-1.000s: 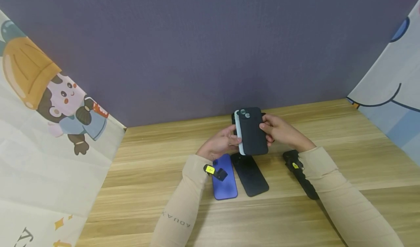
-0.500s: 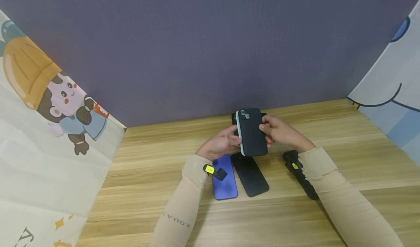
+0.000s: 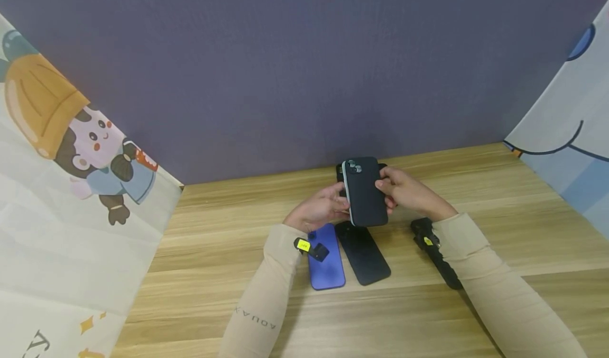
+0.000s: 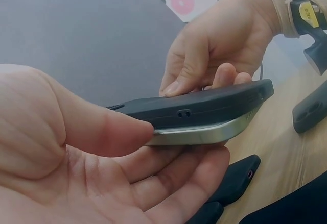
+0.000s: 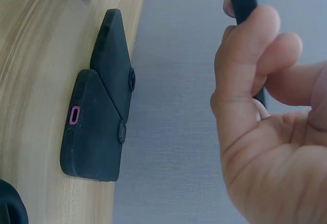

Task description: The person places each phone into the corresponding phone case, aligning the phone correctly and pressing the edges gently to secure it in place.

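While one cartoon figure in an orange hat [image 3: 90, 136] looks out from a white printed sheet [image 3: 47, 268] at far left, two beige-sleeved arms [image 3: 254, 310] reach over a pale wood-grain tabletop [image 3: 204, 273]. First comes one black wrist device with a yellow tag [image 3: 321, 253], at the left cuff, above one violet-blue, flat rectangular phone [image 3: 330, 272] lying on the wood. Thumb above and fingers beneath, the left hand [image 3: 321, 209] grips one pale, metal-edged phone [image 4: 199, 137], raised over the table. Right of the violet-blue phone, one black, round-cornered rectangular slab [image 3: 365, 257] lies aslant. Over the pale phone sits one matte black phone case with two lens rings [image 3: 366, 199], a strip of the phone showing along its left side. Near the dark grey wall panel [image 3: 285, 56], two more black phone-shaped objects [image 5: 94, 137] lie touching, one with a pink-rimmed port. The right hand [image 3: 411, 191] pinches the case's right edge, so both hands hold the same pair. One second black wrist device [image 3: 442, 268] sits at the right cuff.
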The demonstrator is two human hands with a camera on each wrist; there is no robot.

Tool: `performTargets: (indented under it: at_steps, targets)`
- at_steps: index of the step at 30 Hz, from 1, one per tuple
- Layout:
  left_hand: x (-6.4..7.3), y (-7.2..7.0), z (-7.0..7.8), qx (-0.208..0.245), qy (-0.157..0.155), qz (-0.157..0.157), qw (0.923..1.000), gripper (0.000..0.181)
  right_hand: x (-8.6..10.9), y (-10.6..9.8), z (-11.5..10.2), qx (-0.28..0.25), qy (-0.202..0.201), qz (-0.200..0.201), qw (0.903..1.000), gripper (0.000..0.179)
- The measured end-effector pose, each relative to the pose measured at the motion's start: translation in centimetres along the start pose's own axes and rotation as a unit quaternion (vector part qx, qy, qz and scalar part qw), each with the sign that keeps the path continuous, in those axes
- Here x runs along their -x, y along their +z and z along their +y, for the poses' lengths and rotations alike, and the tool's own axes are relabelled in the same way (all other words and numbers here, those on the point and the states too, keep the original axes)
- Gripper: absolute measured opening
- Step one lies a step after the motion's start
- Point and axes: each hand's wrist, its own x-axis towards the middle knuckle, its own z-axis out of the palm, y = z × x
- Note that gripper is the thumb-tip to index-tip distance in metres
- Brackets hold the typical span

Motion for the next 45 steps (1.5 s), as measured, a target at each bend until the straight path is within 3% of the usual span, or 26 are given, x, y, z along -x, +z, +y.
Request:
performTargets:
  at_steps: [7, 17, 31, 37, 45]
  targets:
    - [0.0, 0.1, 0.1, -0.008, -0.004, -0.001, 1.0, 0.069, 0.1, 0.1, 0.1, -0.001, -0.002, 0.001, 1.0, 0.021]
    - [-0.2, 0.6, 0.2, 0.013, -0.003, -0.016, 0.9998, 0.053, 0.1, 0.2, 0.0, 0.012, 0.005, -0.001, 0.9999, 0.021]
    - [-0.4, 1.0, -0.3, 0.004, -0.01, 0.001, 0.9999, 0.079, 0.1, 0.3, -0.1, 0.002, 0.004, -0.001, 1.0, 0.022]
    - [-0.5, 1.0, -0.5, -0.007, -0.008, 0.014, 0.9999, 0.078, 0.0, 0.4, -0.2, 0.005, 0.003, 0.002, 1.0, 0.022]
    - [-0.5, 0.9, -0.5, -0.009, -0.013, 0.008, 0.9998, 0.075, 0.0, 0.5, -0.2, 0.018, 0.001, 0.007, 0.9998, 0.026]
